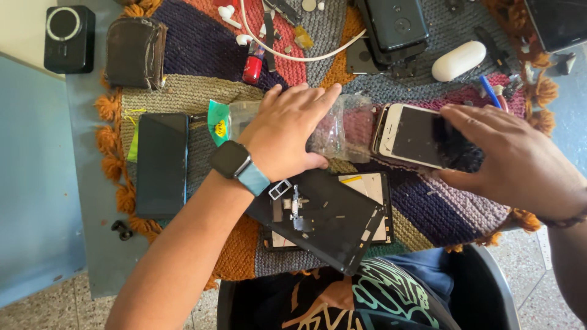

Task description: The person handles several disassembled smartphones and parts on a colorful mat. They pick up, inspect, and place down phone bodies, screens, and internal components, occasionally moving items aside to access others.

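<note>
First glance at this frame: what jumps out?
The right hand lifting a white phone with a cracked screen at right of the knitted mat. The left hand, smartwatch on the wrist, presses flat on a clear plastic bag at centre. Just below lies an opened phone back panel.

Your bare mat (446, 208) at lower right is free; ahead, the white cable (293, 56), earbud case (458, 60) and what looks like scattered small parts block you
</note>
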